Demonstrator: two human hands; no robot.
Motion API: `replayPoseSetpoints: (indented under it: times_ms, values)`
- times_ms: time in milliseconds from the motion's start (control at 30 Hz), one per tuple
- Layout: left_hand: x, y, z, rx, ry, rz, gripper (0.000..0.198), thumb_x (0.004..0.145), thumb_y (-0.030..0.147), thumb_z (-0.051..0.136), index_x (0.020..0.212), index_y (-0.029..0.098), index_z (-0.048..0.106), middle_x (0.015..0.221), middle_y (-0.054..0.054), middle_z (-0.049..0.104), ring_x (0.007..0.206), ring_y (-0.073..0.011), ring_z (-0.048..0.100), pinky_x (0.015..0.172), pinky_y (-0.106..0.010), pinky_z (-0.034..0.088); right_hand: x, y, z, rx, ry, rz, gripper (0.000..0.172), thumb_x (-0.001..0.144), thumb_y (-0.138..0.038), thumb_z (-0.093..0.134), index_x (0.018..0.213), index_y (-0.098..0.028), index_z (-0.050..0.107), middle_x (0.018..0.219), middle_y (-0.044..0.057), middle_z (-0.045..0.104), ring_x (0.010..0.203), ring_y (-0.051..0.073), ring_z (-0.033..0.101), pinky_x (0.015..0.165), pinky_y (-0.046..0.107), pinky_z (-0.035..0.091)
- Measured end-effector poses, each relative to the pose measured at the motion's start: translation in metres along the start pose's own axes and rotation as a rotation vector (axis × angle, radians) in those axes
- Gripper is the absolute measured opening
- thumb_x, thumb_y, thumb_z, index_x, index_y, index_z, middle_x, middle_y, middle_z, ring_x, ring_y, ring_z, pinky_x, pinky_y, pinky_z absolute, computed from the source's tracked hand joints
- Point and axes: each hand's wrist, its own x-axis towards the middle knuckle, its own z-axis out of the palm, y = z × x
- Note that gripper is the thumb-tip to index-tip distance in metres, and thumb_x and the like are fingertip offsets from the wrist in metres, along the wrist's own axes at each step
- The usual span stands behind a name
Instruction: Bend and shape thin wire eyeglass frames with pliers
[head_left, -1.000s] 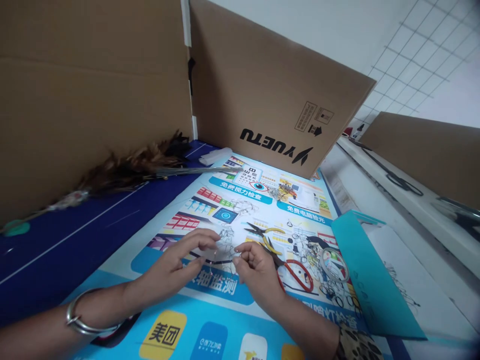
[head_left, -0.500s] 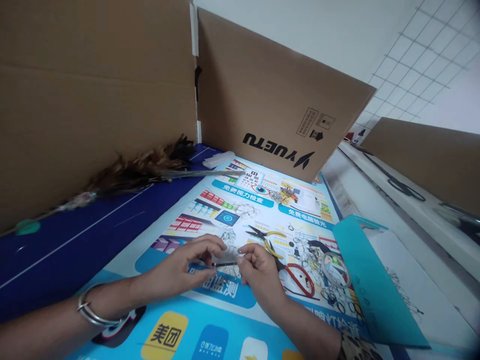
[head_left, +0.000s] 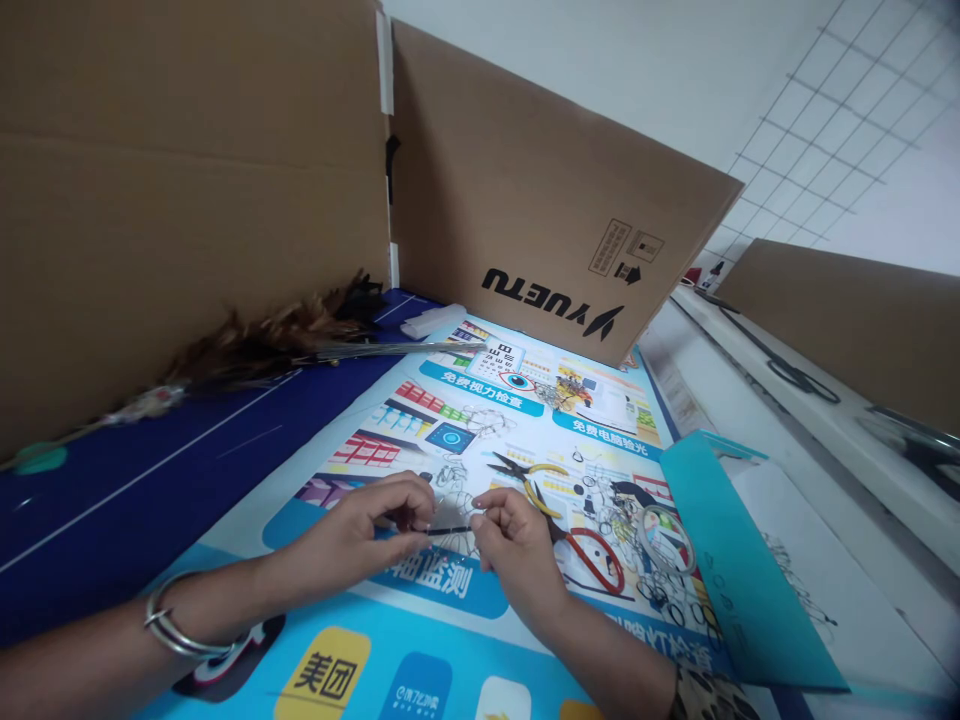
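Low over a printed poster [head_left: 480,420], my left hand [head_left: 360,535] and my right hand [head_left: 510,545] face each other. Both pinch the ends of a thin dark wire piece [head_left: 448,530] stretched between their fingertips. A silver bangle [head_left: 169,625] sits on my left wrist. Just right of my right hand lie yellow-handled pliers [head_left: 536,475] and red-handled scissors [head_left: 592,555]. Small wire shapes are scattered on the poster around them.
Cardboard panels [head_left: 187,200] stand behind and left, one printed YUETU [head_left: 555,225]. A feather duster [head_left: 262,340] lies on the blue cloth. A roll of clear tape [head_left: 667,540] and a teal folder [head_left: 739,570] with white paper lie right.
My hands drew slightly closer to me and the wire piece now lies level between the fingertips; the left fingers closed more around its end.
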Motion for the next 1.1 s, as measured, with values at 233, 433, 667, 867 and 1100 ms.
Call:
replayPoseSetpoints:
  times_ms: [233, 433, 667, 867, 1100]
  values:
    - [-0.0021, -0.0021, -0.0015, -0.084, 0.001, -0.056, 0.012, 0.087, 0.027, 0.053, 0.095, 0.019, 0.049, 0.085, -0.001, 0.051, 0.074, -0.0145, 0.049, 0.067, -0.027, 0.042, -0.0033, 0.002, 0.0017, -0.036, -0.08, -0.013, 0.016, 0.08, -0.025, 0.056, 0.094, -0.017, 0.055, 0.057, -0.008, 0.044, 0.044, 0.007, 0.042, 0.044, 0.019, 0.033]
    - [-0.0029, -0.0009, 0.0005, -0.047, -0.022, -0.039, 0.014, 0.088, 0.032, 0.051, 0.09, 0.018, 0.052, 0.078, 0.0, 0.049, 0.071, -0.0148, 0.047, 0.064, -0.027, 0.039, -0.0044, -0.0016, 0.0051, -0.096, -0.134, -0.022, 0.018, 0.079, -0.023, 0.056, 0.096, -0.017, 0.057, 0.058, -0.007, 0.045, 0.049, 0.008, 0.042, 0.047, 0.02, 0.034]
    - [-0.0011, -0.0023, 0.0038, -0.012, 0.002, -0.09, 0.015, 0.089, 0.029, 0.047, 0.085, 0.017, 0.055, 0.073, 0.001, 0.049, 0.065, -0.013, 0.043, 0.058, -0.025, 0.035, -0.0058, -0.0036, 0.0079, -0.175, -0.147, -0.081, 0.02, 0.079, -0.02, 0.056, 0.098, -0.017, 0.058, 0.059, -0.007, 0.043, 0.052, 0.008, 0.04, 0.049, 0.02, 0.033]
    - [-0.001, -0.0018, 0.0043, 0.005, 0.014, -0.094, 0.015, 0.087, 0.027, 0.048, 0.081, 0.016, 0.055, 0.07, 0.002, 0.049, 0.062, -0.0115, 0.042, 0.055, -0.024, 0.034, -0.0075, -0.0012, 0.0085, -0.229, -0.144, -0.109, 0.02, 0.08, -0.02, 0.055, 0.1, -0.017, 0.058, 0.059, -0.007, 0.044, 0.052, 0.008, 0.04, 0.05, 0.02, 0.034]
    - [-0.0022, -0.0027, 0.0049, -0.061, 0.042, -0.133, 0.009, 0.084, 0.024, 0.05, 0.079, 0.017, 0.054, 0.064, 0.004, 0.047, 0.058, -0.0105, 0.042, 0.052, -0.022, 0.034, -0.0093, -0.0037, 0.0064, -0.294, -0.073, -0.126, 0.018, 0.081, -0.022, 0.055, 0.098, -0.019, 0.059, 0.06, -0.006, 0.044, 0.052, 0.008, 0.041, 0.05, 0.02, 0.034]
